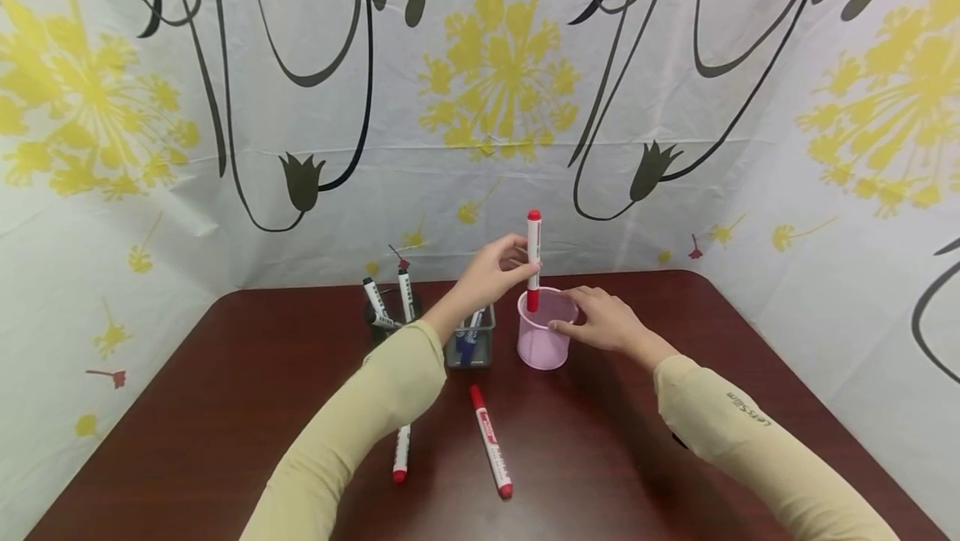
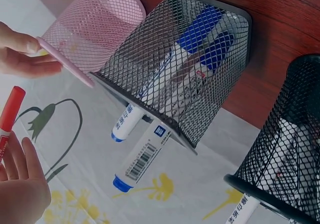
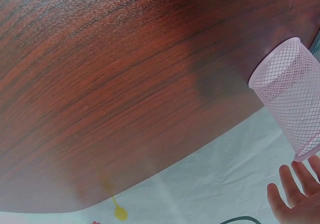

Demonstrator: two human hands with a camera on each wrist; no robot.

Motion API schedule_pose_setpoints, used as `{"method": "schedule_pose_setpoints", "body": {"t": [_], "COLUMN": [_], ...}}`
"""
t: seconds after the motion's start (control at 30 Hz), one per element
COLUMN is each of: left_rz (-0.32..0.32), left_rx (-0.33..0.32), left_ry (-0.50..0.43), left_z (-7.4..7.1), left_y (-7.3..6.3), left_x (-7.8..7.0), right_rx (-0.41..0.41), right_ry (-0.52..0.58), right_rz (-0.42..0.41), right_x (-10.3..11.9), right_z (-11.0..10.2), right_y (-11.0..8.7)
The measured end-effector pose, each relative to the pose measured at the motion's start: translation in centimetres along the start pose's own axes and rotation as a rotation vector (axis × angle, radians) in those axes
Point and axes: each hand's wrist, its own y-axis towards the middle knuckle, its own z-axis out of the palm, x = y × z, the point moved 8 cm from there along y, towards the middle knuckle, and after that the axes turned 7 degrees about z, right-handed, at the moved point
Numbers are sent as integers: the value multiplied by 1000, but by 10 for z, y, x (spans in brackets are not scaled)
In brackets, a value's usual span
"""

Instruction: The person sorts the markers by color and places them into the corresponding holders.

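Note:
My left hand (image 1: 491, 274) pinches a white marker with red ends (image 1: 534, 241) upright; its lower red end is at the mouth of a pink mesh pen cup (image 1: 543, 347). My right hand (image 1: 603, 320) holds that cup by the rim, thumb at the near side and fingers behind. In the left wrist view, the red marker end (image 2: 12, 106) shows beside the left fingers. The right wrist view has the right hand's spread fingers (image 3: 290, 184) by the cup's rim. Two more red-ended markers lie on the table, one (image 1: 491, 443) in the middle, another (image 1: 402, 451) partly behind the left forearm.
A dark square mesh holder (image 2: 210, 79) with blue-capped markers stands left of the pink cup. Further left, a black round mesh cup (image 2: 275, 154) contains black-capped markers (image 1: 406, 295). Behind the brown table (image 1: 247, 391) hangs a patterned cloth (image 1: 420, 216).

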Motion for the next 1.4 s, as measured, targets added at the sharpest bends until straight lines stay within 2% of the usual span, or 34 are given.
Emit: {"method": "schedule_pose_setpoints", "body": {"t": [0.33, 0.67, 0.9, 1.13, 1.23, 1.4], "left_rz": [-42, -84, -88, -91, -77, -23], "left_rx": [-52, -50, 4, 32, 48, 99], "left_ry": [39, 77, 174, 198, 242, 446], "left_z": [3, 8, 17, 24, 26, 30], "left_y": [7, 6, 5, 2, 0, -1], "left_x": [15, 33, 38, 40, 40, 42], "right_rx": [-1, 1, 4, -1, 0, -11], "right_ry": [-8, -7, -5, -7, -7, -8], "right_rz": [1, 5, 7, -1, -4, -10], "right_x": [1, 3, 2, 2, 2, 2], "right_z": [2, 2, 1, 0, 1, 0], "right_y": [0, 1, 1, 0, -1, 0]}}
